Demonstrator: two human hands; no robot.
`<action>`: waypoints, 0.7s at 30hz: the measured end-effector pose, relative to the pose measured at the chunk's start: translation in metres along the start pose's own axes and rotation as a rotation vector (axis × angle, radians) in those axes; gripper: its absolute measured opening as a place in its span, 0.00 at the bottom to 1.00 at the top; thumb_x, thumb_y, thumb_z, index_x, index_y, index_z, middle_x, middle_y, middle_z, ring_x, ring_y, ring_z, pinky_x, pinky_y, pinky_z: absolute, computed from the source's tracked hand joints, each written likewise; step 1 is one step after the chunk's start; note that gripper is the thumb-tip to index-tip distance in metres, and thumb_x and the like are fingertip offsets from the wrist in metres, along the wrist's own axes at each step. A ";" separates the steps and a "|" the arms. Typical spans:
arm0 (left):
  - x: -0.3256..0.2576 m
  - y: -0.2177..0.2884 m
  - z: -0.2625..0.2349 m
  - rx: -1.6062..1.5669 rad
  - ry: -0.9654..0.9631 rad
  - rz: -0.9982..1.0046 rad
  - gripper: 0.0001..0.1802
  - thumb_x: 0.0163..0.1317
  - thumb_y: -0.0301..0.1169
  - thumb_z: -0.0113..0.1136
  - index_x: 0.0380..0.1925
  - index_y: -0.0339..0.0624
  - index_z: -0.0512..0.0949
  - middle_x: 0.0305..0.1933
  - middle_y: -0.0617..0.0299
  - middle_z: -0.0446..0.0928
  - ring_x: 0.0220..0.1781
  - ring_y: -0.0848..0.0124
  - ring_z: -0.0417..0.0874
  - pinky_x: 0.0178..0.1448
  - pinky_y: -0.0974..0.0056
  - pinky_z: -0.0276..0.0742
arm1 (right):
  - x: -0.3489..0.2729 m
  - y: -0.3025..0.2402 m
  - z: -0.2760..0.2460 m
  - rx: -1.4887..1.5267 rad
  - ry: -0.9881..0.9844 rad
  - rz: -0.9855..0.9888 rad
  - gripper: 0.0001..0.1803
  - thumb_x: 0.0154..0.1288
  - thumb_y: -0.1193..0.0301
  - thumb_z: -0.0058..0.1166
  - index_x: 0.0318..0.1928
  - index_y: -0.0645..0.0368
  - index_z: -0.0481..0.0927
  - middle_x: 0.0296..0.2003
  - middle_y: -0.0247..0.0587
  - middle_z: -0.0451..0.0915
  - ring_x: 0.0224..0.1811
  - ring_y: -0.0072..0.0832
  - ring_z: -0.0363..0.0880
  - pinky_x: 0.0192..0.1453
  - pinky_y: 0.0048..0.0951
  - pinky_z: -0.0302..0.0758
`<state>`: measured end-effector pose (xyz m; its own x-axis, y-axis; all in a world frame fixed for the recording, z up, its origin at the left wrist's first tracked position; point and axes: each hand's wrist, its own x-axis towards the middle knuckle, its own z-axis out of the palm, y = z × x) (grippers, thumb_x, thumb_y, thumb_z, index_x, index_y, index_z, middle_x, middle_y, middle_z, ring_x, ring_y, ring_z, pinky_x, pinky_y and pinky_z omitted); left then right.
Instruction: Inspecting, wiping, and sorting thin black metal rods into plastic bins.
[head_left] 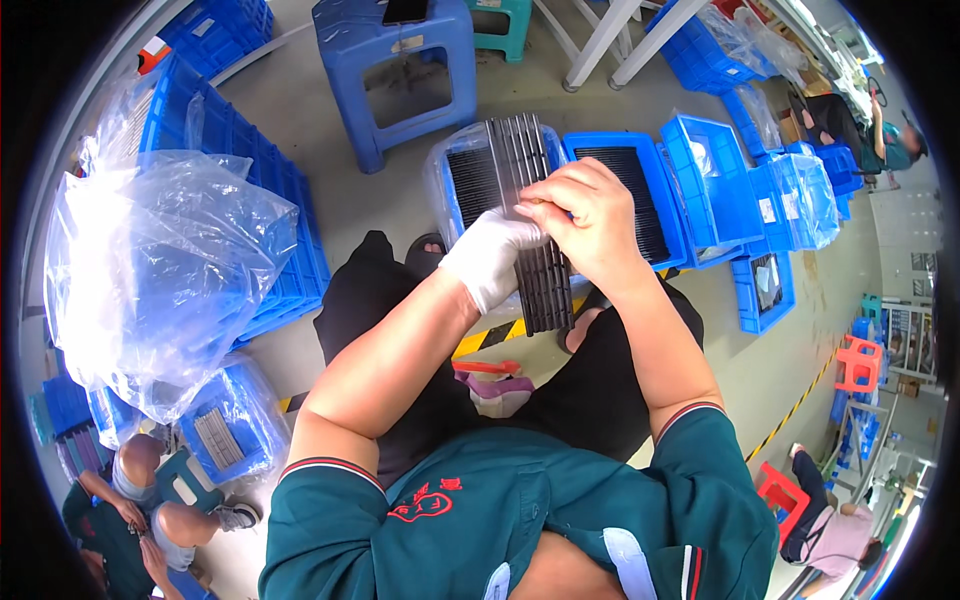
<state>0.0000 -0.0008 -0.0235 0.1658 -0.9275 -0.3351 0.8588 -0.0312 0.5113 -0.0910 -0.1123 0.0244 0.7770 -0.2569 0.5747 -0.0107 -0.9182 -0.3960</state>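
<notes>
My left hand (490, 255), in a white glove, grips a long stack of dark grey ribbed strips (528, 190) from the left side. My bare right hand (585, 215) rests on top of the same stack, fingers curled over its middle. The stack stands roughly upright in the picture, over my lap. Behind it sit two blue trays (640, 190) filled with more dark strips, one wrapped in clear plastic (450, 165). An orange-handled tool and a purple piece (495, 385) lie on my lap.
Stacked blue crates (255, 180) with a large clear plastic bag (160, 270) stand on my left. A blue stool (395, 70) is ahead. More blue bins (760, 190) lie to the right. Other people sit at lower left (130, 510) and lower right (825, 520).
</notes>
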 end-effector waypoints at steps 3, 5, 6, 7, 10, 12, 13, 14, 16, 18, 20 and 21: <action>-0.002 0.007 0.003 -0.035 0.047 -0.041 0.11 0.63 0.22 0.57 0.46 0.39 0.76 0.41 0.61 0.79 0.43 0.69 0.82 0.49 0.63 0.78 | 0.002 -0.006 -0.008 0.120 0.089 0.095 0.05 0.49 0.76 0.68 0.29 0.59 0.85 0.25 0.35 0.81 0.31 0.29 0.77 0.36 0.27 0.73; -0.004 0.009 0.010 -0.052 0.062 -0.072 0.12 0.63 0.21 0.56 0.47 0.39 0.76 0.42 0.60 0.79 0.44 0.68 0.83 0.49 0.61 0.79 | 0.001 -0.003 -0.007 0.171 0.081 0.154 0.05 0.50 0.76 0.68 0.29 0.59 0.85 0.25 0.35 0.81 0.31 0.28 0.77 0.36 0.27 0.72; -0.005 0.009 0.013 -0.048 0.059 -0.065 0.13 0.63 0.21 0.56 0.48 0.39 0.76 0.42 0.60 0.79 0.44 0.68 0.83 0.49 0.61 0.79 | 0.000 -0.001 -0.007 0.225 0.074 0.213 0.05 0.50 0.76 0.68 0.29 0.60 0.85 0.25 0.35 0.81 0.31 0.27 0.76 0.36 0.26 0.72; -0.007 0.010 0.015 -0.042 0.057 -0.056 0.13 0.63 0.21 0.56 0.48 0.39 0.76 0.42 0.60 0.79 0.44 0.68 0.82 0.49 0.61 0.79 | -0.001 -0.001 -0.004 0.272 0.037 0.266 0.05 0.50 0.75 0.68 0.29 0.60 0.85 0.25 0.35 0.81 0.31 0.26 0.76 0.36 0.27 0.71; -0.008 0.010 0.015 -0.030 0.064 -0.069 0.14 0.63 0.21 0.56 0.49 0.39 0.75 0.42 0.60 0.79 0.44 0.68 0.82 0.49 0.61 0.79 | 0.001 -0.002 -0.002 0.245 0.023 0.251 0.05 0.50 0.75 0.68 0.30 0.60 0.85 0.26 0.35 0.81 0.30 0.26 0.75 0.35 0.27 0.71; -0.006 0.008 0.012 -0.030 0.080 -0.069 0.13 0.63 0.21 0.56 0.48 0.39 0.75 0.43 0.61 0.79 0.44 0.68 0.82 0.48 0.61 0.79 | 0.001 -0.002 -0.001 0.211 0.030 0.230 0.05 0.48 0.74 0.68 0.28 0.58 0.85 0.25 0.35 0.81 0.30 0.29 0.76 0.35 0.28 0.73; -0.005 0.006 0.011 -0.028 0.094 -0.067 0.13 0.63 0.21 0.56 0.48 0.39 0.75 0.43 0.61 0.79 0.44 0.68 0.82 0.48 0.61 0.79 | 0.001 -0.003 -0.001 0.176 0.039 0.208 0.06 0.46 0.73 0.69 0.27 0.56 0.84 0.24 0.35 0.80 0.30 0.32 0.77 0.35 0.30 0.75; -0.004 0.005 0.009 -0.028 0.094 -0.067 0.13 0.63 0.21 0.56 0.48 0.39 0.75 0.43 0.61 0.79 0.44 0.68 0.82 0.48 0.61 0.79 | 0.001 -0.003 -0.001 0.176 0.039 0.208 0.06 0.46 0.73 0.69 0.27 0.56 0.84 0.24 0.35 0.80 0.30 0.32 0.77 0.35 0.30 0.75; -0.002 0.003 0.004 0.002 0.057 -0.036 0.11 0.62 0.24 0.57 0.45 0.38 0.76 0.40 0.62 0.78 0.41 0.70 0.81 0.46 0.64 0.78 | 0.003 -0.006 -0.002 0.012 0.037 0.026 0.06 0.48 0.74 0.68 0.28 0.57 0.84 0.25 0.35 0.80 0.31 0.32 0.76 0.36 0.31 0.73; 0.005 -0.006 -0.011 0.129 0.036 0.056 0.10 0.61 0.27 0.58 0.42 0.38 0.76 0.38 0.62 0.78 0.39 0.72 0.80 0.43 0.67 0.77 | 0.005 -0.018 -0.003 -0.126 0.047 -0.108 0.06 0.46 0.72 0.67 0.27 0.55 0.83 0.26 0.34 0.79 0.31 0.34 0.76 0.39 0.34 0.73; 0.006 -0.005 -0.005 0.168 0.062 0.059 0.09 0.60 0.28 0.59 0.40 0.36 0.77 0.36 0.63 0.78 0.38 0.74 0.79 0.42 0.69 0.75 | 0.005 -0.022 -0.004 -0.154 0.036 -0.106 0.06 0.45 0.72 0.67 0.26 0.55 0.83 0.25 0.34 0.79 0.31 0.34 0.76 0.39 0.34 0.73; 0.003 -0.004 -0.003 0.172 0.031 0.054 0.09 0.60 0.27 0.59 0.39 0.36 0.76 0.37 0.62 0.78 0.38 0.74 0.80 0.42 0.69 0.76 | 0.003 -0.017 -0.002 -0.155 0.036 -0.104 0.06 0.45 0.72 0.67 0.26 0.55 0.83 0.25 0.34 0.79 0.31 0.34 0.76 0.39 0.34 0.73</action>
<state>-0.0019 -0.0020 -0.0290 0.2269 -0.9177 -0.3261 0.7531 -0.0469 0.6562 -0.0894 -0.0982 0.0340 0.7562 -0.1666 0.6327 -0.0306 -0.9750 -0.2201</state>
